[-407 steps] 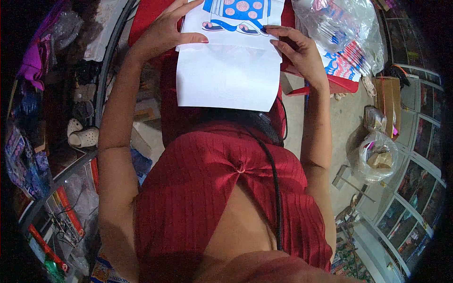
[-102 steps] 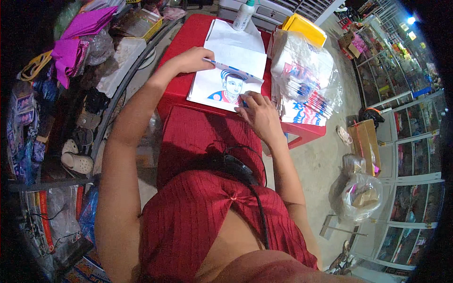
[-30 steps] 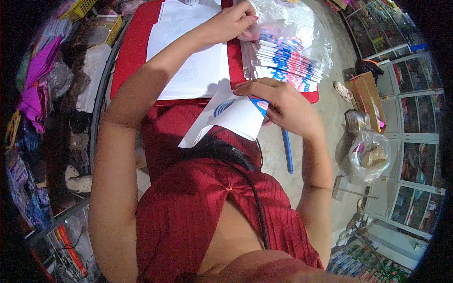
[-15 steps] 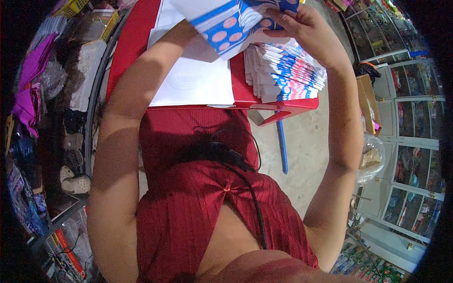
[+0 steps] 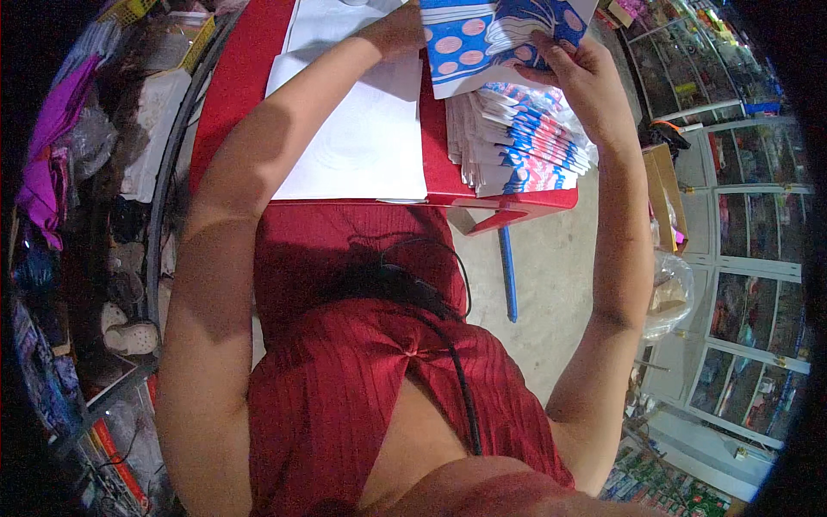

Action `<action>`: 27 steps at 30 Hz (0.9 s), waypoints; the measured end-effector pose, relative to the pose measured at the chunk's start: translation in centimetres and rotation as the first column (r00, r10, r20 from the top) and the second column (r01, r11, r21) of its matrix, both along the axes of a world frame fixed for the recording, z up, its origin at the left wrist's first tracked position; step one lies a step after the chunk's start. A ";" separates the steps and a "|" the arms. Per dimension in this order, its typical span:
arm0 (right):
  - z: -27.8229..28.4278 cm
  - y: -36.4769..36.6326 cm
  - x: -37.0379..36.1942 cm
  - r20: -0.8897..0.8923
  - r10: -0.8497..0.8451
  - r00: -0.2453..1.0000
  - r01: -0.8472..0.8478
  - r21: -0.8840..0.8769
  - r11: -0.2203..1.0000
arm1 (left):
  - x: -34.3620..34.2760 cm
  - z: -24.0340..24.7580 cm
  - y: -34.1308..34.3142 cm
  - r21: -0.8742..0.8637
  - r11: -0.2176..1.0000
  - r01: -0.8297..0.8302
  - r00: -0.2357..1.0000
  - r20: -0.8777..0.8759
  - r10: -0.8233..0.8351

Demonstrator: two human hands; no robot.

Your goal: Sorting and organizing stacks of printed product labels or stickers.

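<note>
The wide fisheye camera, left of a pair worn on the person's head, looked steeply down from close above the ribbed dark-red cloth top (image 5: pixel 319 414) and forward to the red plastic table (image 5: pixel 231 90); the view's upper edge cut the blue, white and pink printed paper sheet (image 5: pixel 469 39), while white-framed glass cabinets (image 5: pixel 754 226) curved along the right rim.

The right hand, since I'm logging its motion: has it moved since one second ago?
Yes: the right hand, holding the printed paper, has moved forward and rightward against the red table, from its near edge to well past it.
</note>
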State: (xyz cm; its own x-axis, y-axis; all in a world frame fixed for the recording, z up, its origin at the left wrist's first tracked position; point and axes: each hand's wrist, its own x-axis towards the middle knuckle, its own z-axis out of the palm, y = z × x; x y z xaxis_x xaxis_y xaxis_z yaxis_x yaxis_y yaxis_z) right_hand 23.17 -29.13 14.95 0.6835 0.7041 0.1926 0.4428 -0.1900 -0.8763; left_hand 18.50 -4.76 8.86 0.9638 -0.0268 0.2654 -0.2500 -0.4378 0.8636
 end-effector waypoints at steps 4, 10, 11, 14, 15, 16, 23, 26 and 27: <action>0.1 -0.7 0.9 0.031 -0.088 0.996 0.088 -0.016 0.996 | 0.0 0.0 0.4 0.097 0.994 -0.054 0.998 -0.032 0.058; -0.2 -1.5 0.0 0.273 -0.221 0.936 0.246 -0.061 0.967 | -1.9 -0.6 -0.2 0.232 0.971 -0.054 0.996 -0.060 0.070; -0.2 -1.6 -0.4 0.307 -0.256 0.917 0.291 -0.072 0.954 | -2.4 -0.6 -0.2 0.488 0.873 -0.007 0.996 0.077 -0.035; 0.1 -1.9 -1.3 0.312 -0.268 0.911 0.292 -0.031 0.956 | -3.5 -1.5 -0.6 0.759 0.651 -0.019 0.957 0.202 -0.209; 0.1 -1.9 -1.6 0.310 -0.270 0.912 0.294 -0.030 0.955 | -3.7 -2.0 -0.8 0.803 0.594 -0.042 0.942 0.230 -0.244; 0.2 -1.8 -1.8 0.356 -0.272 0.894 0.297 -0.016 0.955 | -3.8 -2.4 -0.9 0.829 0.554 -0.082 0.906 0.293 -0.304; 0.6 -0.9 -4.0 0.665 -0.287 0.690 0.450 -0.083 0.889 | -0.6 -3.8 -0.9 0.845 0.471 -0.253 0.832 0.439 -0.340; 0.4 -1.0 -5.5 0.754 -0.256 0.605 0.458 -0.066 0.887 | -0.5 -3.2 -0.9 0.921 0.372 -0.113 0.924 0.235 -0.303; 0.3 -1.1 -5.9 0.753 -0.254 0.607 0.455 -0.068 0.888 | -0.6 -2.9 -1.1 0.921 0.372 -0.113 0.925 0.234 -0.300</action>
